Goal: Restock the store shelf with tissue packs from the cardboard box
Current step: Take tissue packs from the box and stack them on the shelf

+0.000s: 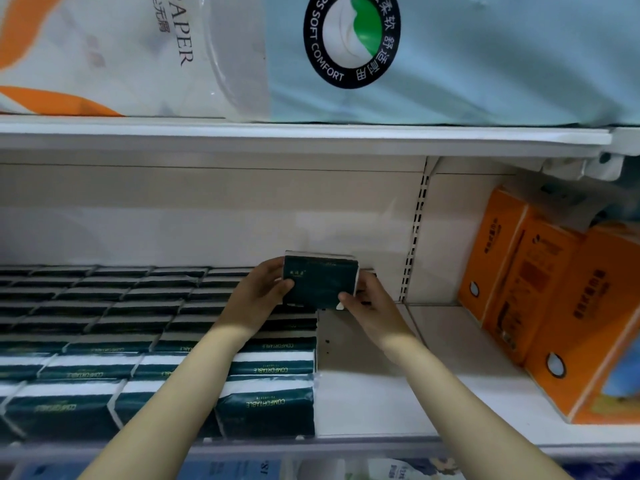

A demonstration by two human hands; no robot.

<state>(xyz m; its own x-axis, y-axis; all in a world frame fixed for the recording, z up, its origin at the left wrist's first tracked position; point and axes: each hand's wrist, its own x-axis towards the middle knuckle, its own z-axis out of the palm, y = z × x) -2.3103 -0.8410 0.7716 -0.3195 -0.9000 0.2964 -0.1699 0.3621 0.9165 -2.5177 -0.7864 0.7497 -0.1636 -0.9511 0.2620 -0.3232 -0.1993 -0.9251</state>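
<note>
Where the shelf (415, 403) begins at the left, rows of dark green packs (104, 341) lie tight together, several printed COMFORTABLE, filling the board from its front lip back toward the rear panel. Above their right-hand column is the left hand (256, 296), thumb laid across the front face of one more tissue pack (320, 282), fingers wrapped behind its left end. That tissue pack stands on edge near the back of the shelf, at the far end of the last column (whether it already rests on the packs beneath or hangs just above them, I can't tell from here). The right hand (367, 306) clasps its right end, thumb pressing the lower corner. To the right, the board lies bare past the slotted upright (412, 244) until the orange tissue packs (540, 306), which lean at the far right. Overhead sit big toilet-paper bundles (450, 81). The cardboard box is nowhere in view.

From where I stand, the worry is that last column's open right flank. Nothing braces it, so a pack set down crooked or let go too early could tip onto the bare board. The wrap looks soft and slick, so pushing hard might nudge the neighbours askew. The left forearm also passes low over the front rows, and a careless pull-back could drag one off the lip.
</note>
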